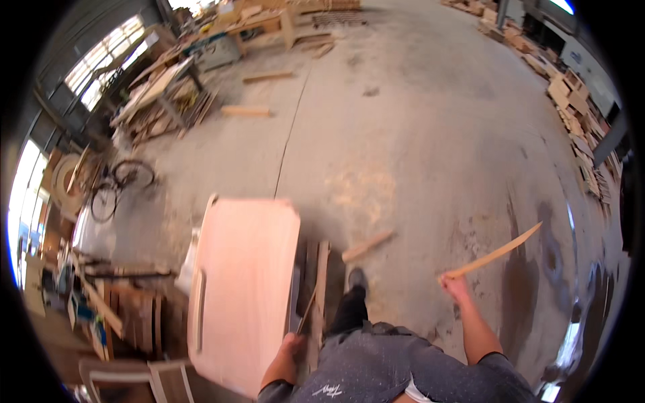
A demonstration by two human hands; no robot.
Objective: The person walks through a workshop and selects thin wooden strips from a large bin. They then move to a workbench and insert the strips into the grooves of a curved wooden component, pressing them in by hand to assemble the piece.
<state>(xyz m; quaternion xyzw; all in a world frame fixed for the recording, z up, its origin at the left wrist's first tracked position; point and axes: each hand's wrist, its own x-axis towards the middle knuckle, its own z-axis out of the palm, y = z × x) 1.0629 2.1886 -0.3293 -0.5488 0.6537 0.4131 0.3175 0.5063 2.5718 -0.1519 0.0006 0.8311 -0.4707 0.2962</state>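
My right hand [457, 285] is closed around one end of a long, slightly curved wooden strip [500, 252], held out to the right above the floor. My left hand [293, 344] is low beside the right edge of a large pale wooden panel [245, 269] with rounded corners. A thin, dark wooden stick [307, 312] rises from the fingers of that hand, which look curled around it. Along the panel's left side lies a narrow strip [201, 302]. What supports the panel is mostly hidden.
Upright boards [322, 275] stand between the panel and my leg. A loose wood block [368, 246] lies ahead of my foot. Farther off are a bicycle [114, 188], floor planks [246, 111], a workbench [158, 87] and stacked offcuts [571, 101]. Wet patches [524, 289] mark the floor at right.
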